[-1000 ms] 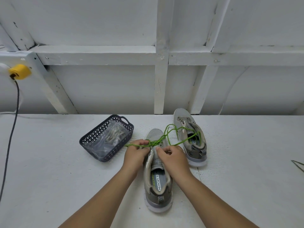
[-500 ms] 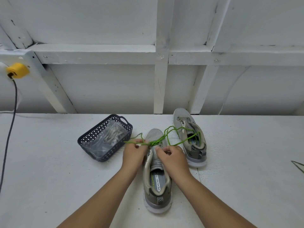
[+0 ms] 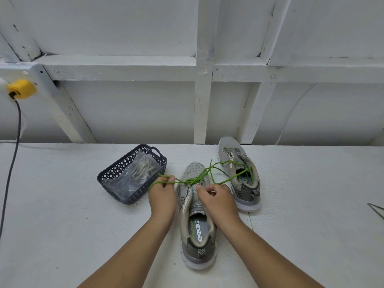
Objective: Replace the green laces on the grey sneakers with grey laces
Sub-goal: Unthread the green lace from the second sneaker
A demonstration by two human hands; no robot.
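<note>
White-painted timber framing backs a white desk (image 3: 62, 215) on which the work is laid out. At the grip, the person's left hand (image 3: 163, 197) has its fingertips pinched on a thin bright-green round cord lace (image 3: 195, 179), a loop of which curls round the hand's outer edge, while the right hand (image 3: 218, 197) has its fingers curled down at the eyelet row, apparently pinching the same lace where it leaves the shoe, though the exact contact is hidden by the knuckles. Both hands work over the near grey mesh sneaker with a white sole (image 3: 196, 225), which sits heel toward the person between the forearms; its upper eyelets look free already, so the lace seems about half drawn out. Loose green strands trail off to the right, over the second grey sneaker (image 3: 239, 173), which stands just beyond and beside the first. To the left, near the left hand but apart from it, a dark blue perforated plastic basket (image 3: 108, 175) holds a clear plastic bag (image 3: 133, 179) with pale laces inside, probably the grey replacements. The cord is judged light, limp and prone to tangle, so it is best taken close to the eyelet and pulled crossing by crossing. A yellow plug (image 3: 21, 89) with a dark cable sits far left.
</note>
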